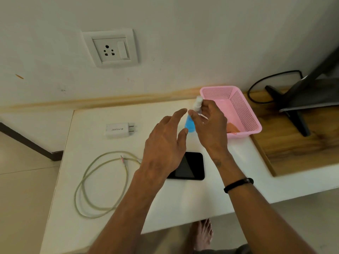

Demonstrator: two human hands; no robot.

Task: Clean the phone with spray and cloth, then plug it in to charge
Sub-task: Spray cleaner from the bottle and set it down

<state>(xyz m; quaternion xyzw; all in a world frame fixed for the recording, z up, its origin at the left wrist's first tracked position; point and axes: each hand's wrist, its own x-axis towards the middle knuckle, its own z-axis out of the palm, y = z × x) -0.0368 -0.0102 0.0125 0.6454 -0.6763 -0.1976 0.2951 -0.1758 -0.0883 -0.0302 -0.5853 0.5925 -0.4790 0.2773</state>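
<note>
Early stage of the task. Nearest, the phone [190, 166] lay flat on the white table [183, 202], screen dark, uncabled; the coiled cable [102, 182] lay loose to its left. Above it, the left hand [165, 143] hovered with fingers spread, holding nothing, beside the blue spray bottle [189, 123], which the right hand [211, 123] gripped near its cap. Farther back lay the charger [119, 129], unplugged, and an orange item, possibly the cloth, in the pink basket [238, 107]. Beyond, the wall socket [110, 49] stood vacant. Spraying, wiping and charging apparently remained.

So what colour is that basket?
Pink, seen from the head camera: the basket is a pink mesh.
</note>
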